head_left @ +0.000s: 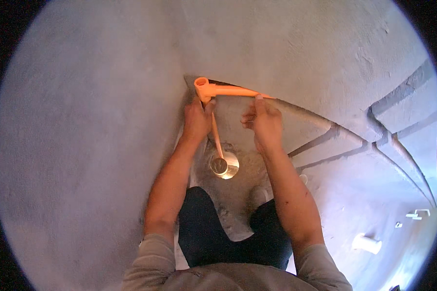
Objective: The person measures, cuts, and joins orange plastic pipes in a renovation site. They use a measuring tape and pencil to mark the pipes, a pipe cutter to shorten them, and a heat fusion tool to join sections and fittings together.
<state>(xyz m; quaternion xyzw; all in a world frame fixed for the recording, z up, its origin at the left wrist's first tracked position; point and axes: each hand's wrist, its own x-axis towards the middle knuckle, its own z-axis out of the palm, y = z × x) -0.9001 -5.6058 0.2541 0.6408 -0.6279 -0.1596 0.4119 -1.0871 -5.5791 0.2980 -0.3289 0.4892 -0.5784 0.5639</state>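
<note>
An orange socket fitting [202, 86] sits at the upper corner of a wall recess, joined to a sideways orange pipe [234, 90] and a narrower downward pipe [216, 137]. My left hand [197, 121] is closed round the underside of the fitting. My right hand [265, 125] has one digit raised against the sideways pipe's right part; its other fingers are curled, with nothing visible in them. Below, the downward pipe reaches a pale round pipe end [220, 166] in a lit opening in the rough floor.
Grey plastered wall [92, 121] surrounds the work. Branching chased grooves [344, 133] run rightward. A white pipe stub [366, 243] and small white fittings [417, 213] are at the lower right. My dark-trousered legs [199, 213] are below my hands.
</note>
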